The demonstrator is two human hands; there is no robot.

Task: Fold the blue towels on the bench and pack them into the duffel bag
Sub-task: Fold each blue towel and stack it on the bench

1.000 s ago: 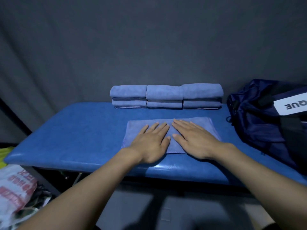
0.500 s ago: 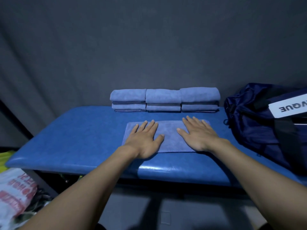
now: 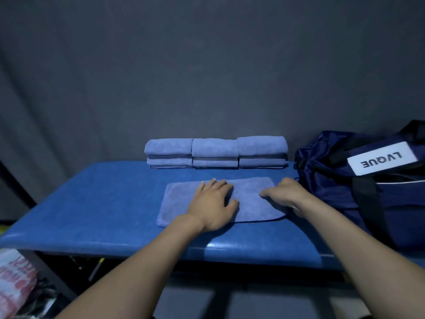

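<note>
Padded glossy blue bench [image 3: 96, 203]. Soft navy duffel bag [image 3: 345, 192] slumped at right end. Plush folded towels [image 3: 215, 153] stacked along back edge. Flat rectangular towel [image 3: 248, 203] pressed mid-bench under flat left hand [image 3: 212, 207]; right edge apparently pinched by right hand [image 3: 287, 193].

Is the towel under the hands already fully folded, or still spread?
Partly folded: the towel lies as a flat strip, wider and thinner than the folded stacks behind.
</note>
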